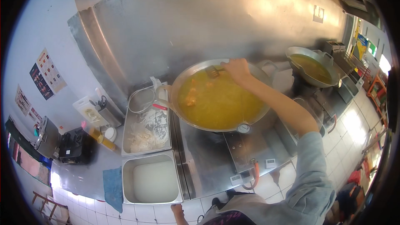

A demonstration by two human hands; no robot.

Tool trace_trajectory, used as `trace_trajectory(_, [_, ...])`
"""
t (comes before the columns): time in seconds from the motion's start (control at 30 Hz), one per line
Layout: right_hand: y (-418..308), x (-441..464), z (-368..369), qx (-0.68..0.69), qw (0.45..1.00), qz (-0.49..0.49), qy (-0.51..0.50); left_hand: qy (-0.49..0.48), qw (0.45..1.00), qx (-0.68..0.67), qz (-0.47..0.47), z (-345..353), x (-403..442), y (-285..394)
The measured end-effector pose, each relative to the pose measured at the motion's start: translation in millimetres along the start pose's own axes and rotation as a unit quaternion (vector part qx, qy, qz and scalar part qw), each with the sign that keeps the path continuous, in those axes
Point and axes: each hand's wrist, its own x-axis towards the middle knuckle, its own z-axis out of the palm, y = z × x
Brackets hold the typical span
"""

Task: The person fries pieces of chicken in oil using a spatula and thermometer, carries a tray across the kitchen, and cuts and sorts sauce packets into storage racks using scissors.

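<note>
My right hand [237,71] reaches over the far side of a large wok [174,96] full of yellow oil. Its fingers are closed on the handle of a dark slotted turner [212,72], whose head is at the oil. Browned pieces of food [191,96] float at the left of the oil. A round thermometer [243,128] sits at the wok's near rim. My left hand [177,208] is low, beside the near corner of a steel pan of whitish liquid [152,181]; its fingers look curled, and what they hold, if anything, is hidden.
A tray of white flour [152,131] with a strainer [141,101] lies left of the wok. A second wok of oil [310,66] stands at the back right. On the left are a blue cloth [113,189], a knife holder [109,112] and a black device [75,146].
</note>
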Motion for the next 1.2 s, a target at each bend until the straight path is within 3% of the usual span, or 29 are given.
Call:
trace_trajectory(0.23, [19.1,1.1,4.4,-0.029,0.997,0.011,0.072,0.007,1.0,0.014,-0.007,1.9,-4.4,2.9])
trace_trajectory(0.4, [61.7,-32.0,-32.4,0.005,0.996,0.073,0.046,0.023,0.999,-0.034,0.01,4.6,-26.3,16.3])
trace_trajectory(0.57, [112.7,-101.0,-62.6,0.06,0.986,0.144,0.067,-0.075,0.996,-0.041,-0.037,-10.1,-9.8,6.7])
trace_trajectory(0.63, [133.3,-140.4,-81.6,0.144,0.961,0.23,0.054,-0.093,0.988,-0.118,-0.033,-24.1,46.7,-40.7])
trace_trajectory(0.77, [186.3,-250.4,-81.9,0.222,0.924,0.29,0.117,-0.188,0.97,-0.154,-0.019,-38.2,61.4,-54.1])
trace_trajectory(0.8, [185.7,-277.5,-95.2,0.405,0.812,0.41,0.089,-0.145,0.979,-0.141,-0.033,-35.3,57.7,-50.2])
trace_trajectory(0.9, [191.5,-362.4,-103.3,0.411,0.785,0.449,0.116,-0.23,0.947,-0.224,-0.023,-53.6,46.1,-57.2])
trace_trajectory(0.93, [206.6,-404.3,-84.1,0.388,0.793,0.459,0.099,-0.167,0.979,-0.115,-0.018,-35.5,55.0,-48.8])
trace_trajectory(0.97, [212.8,-435.5,-63.4,0.365,0.802,0.466,0.082,-0.162,0.979,-0.125,-0.018,-30.9,61.4,-49.0])
trace_trajectory(1.0, [197.5,-444.2,-60.7,0.4,0.764,0.49,0.125,-0.135,0.985,-0.105,-0.022,-31.2,67.8,-53.6])
trace_trajectory(1.03, [199.5,-463.9,-52.7,0.268,0.803,0.533,-0.008,-0.106,0.99,-0.09,-0.028,-32.5,69.6,-58.4])
trace_trajectory(1.1, [183.6,-478.8,-26.7,0.159,0.819,0.547,-0.063,-0.143,0.984,-0.099,-0.023,-36.8,35.0,-29.0])
trace_trajectory(1.13, [170.1,-472.8,-20.7,0.136,0.852,0.503,-0.047,-0.097,0.992,-0.043,-0.064,-25.1,17.3,-9.7])
trace_trajectory(1.2, [178.3,-493.3,29.1,0.185,0.877,0.438,-0.073,-0.068,0.993,0.09,-0.018,-16.4,32.6,-26.6])
